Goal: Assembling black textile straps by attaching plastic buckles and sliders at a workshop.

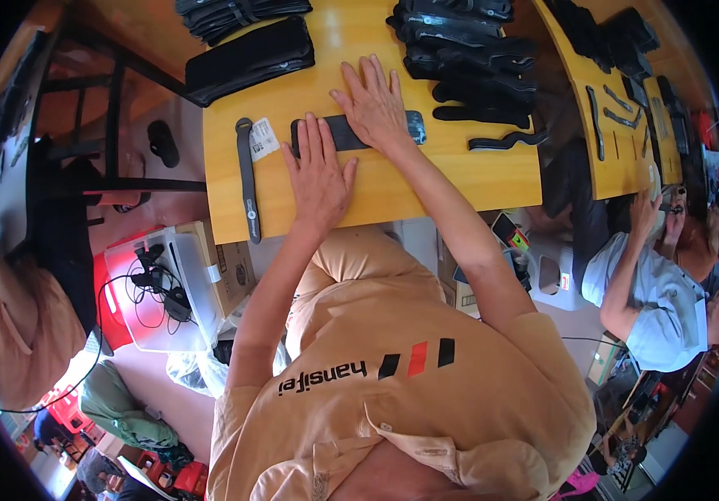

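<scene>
A flat, dark, rectangular piece (344, 134) lies crosswise on the yellow table (426, 179); its right end is shiny. My left hand (322, 179) rests on its left part with the fingers stretched out flat. My right hand (373, 108) lies palm down over the middle, fingers spread, and hides part of it. Left of my left hand are a white printed label (263, 139) and a long black strap (250, 188) with a loop at its far end. Over on the right side, a wavy black strap (505, 141) lies by itself.
Black folded pieces (251, 60) are stacked at the back left, and several black straps (468, 58) pile up at the back right. A clear bin (167, 292) with cables stands below on the left. Another person (652, 292) works at the neighbouring table (610, 125) on the right.
</scene>
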Demonstrator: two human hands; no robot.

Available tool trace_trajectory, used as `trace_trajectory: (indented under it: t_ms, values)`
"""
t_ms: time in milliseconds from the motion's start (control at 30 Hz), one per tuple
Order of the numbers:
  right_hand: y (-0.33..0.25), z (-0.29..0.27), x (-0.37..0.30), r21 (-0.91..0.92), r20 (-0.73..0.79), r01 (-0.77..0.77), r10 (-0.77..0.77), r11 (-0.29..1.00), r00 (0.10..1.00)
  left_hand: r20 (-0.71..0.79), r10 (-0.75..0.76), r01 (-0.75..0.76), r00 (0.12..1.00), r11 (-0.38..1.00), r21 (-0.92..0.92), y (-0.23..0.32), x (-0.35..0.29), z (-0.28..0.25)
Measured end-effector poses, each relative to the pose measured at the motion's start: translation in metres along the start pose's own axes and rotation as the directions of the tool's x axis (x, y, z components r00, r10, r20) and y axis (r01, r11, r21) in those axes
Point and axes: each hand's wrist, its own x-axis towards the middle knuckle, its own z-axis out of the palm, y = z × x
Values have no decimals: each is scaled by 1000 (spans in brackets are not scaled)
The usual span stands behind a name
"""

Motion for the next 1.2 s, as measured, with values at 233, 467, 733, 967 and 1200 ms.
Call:
trace_trajectory:
  t_ms: [233,467,733,967,1200]
  values:
    - [13,-12,3,338,-182,-6,72,941,981,-301,-53,-31,952,963,-267,-12,-15,-19]
    - [22,-76,-26,767,-317,-49,445,639,838,-396,-318,211,861,933,-290,-58,-52,-64]
    - [14,-93,-111,775,-3,-306,488,553,873,-54,-574,550,817,804,-225,-87,-66,-59]
    - [-52,-109,-132,789,239,-334,244,516,940,435,-449,461,781,-55,-886,-78,-77,-69]
    - [-118,-127,-117,763,129,5,-160,646,979,362,-448,309,817,-190,-932,-23,-80,-75]
